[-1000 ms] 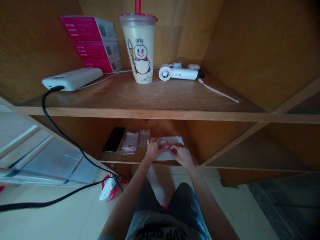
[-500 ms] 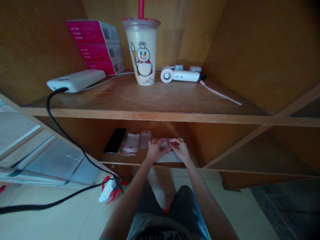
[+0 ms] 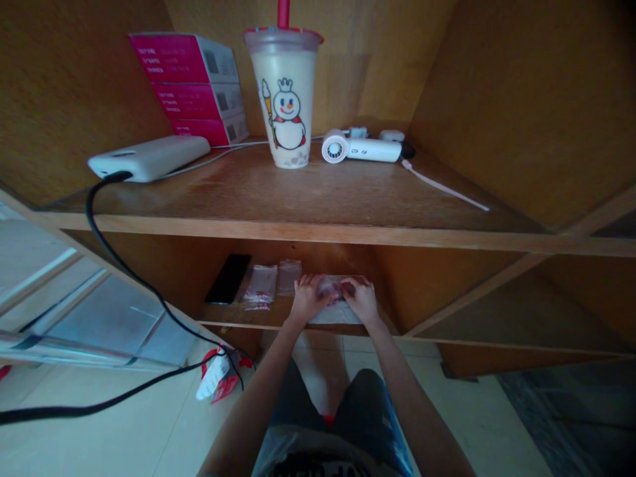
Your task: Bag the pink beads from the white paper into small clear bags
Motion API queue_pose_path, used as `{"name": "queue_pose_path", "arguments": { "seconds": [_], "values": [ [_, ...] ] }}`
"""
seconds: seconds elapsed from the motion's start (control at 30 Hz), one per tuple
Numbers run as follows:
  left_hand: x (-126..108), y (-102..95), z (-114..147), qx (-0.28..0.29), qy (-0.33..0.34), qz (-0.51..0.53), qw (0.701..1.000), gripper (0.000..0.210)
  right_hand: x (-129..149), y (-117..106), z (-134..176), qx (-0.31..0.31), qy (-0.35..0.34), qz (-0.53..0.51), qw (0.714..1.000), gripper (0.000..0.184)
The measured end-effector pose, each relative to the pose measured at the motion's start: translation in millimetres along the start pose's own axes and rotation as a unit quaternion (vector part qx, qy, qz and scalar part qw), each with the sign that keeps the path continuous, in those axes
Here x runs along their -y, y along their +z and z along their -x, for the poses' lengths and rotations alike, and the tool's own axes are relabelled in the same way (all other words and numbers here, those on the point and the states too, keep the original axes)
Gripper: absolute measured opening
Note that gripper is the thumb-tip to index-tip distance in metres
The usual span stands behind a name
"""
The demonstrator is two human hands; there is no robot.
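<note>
On the lower shelf both hands work at a small clear plastic bag [image 3: 328, 287] with reddish marks, above a flat white sheet [image 3: 338, 314]. My left hand [image 3: 307, 298] has its fingers closed on the bag's left side. My right hand [image 3: 361, 300] pinches at its right side with curled fingers; the fingertips are too small to make out clearly. Just left of my left hand lie a flat clear packet [image 3: 289, 277] and a stack of clear plastic bags [image 3: 261, 285] with pinkish edges. Farther left rests a black phone [image 3: 229, 279].
The upper shelf [image 3: 318, 199] holds a drink cup [image 3: 288, 99] with a red straw, pink boxes [image 3: 183, 66], a white power bank [image 3: 152, 159] and a small white handheld fan [image 3: 368, 150]. A black cable [image 3: 144, 278] hangs down at the left. A red-and-white wrapper [image 3: 218, 381] lies on the floor.
My right hand has shifted very slightly to the right, its fingers still at the plastic bag. My left hand stays almost in place. The camera view has moved a little.
</note>
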State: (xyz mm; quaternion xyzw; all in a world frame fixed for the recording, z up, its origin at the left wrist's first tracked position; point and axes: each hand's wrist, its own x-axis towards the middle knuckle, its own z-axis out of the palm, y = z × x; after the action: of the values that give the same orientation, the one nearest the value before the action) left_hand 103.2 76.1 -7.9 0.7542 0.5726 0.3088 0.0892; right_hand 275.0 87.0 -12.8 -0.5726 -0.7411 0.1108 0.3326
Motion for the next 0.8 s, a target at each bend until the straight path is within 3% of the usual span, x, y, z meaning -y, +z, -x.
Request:
{"name": "queue_pose_path", "arguments": {
  "seconds": [0.5,0.8],
  "values": [
    [1,-0.5,0,0.011,0.003,-0.005,1.0,0.052,5,-1,2,0.03,-0.027,0.021,0.999,0.015],
    [1,0.3,0,0.009,-0.001,-0.01,1.0,0.053,12,-5,4,0.036,-0.003,0.043,0.998,0.015]
  ]
}}
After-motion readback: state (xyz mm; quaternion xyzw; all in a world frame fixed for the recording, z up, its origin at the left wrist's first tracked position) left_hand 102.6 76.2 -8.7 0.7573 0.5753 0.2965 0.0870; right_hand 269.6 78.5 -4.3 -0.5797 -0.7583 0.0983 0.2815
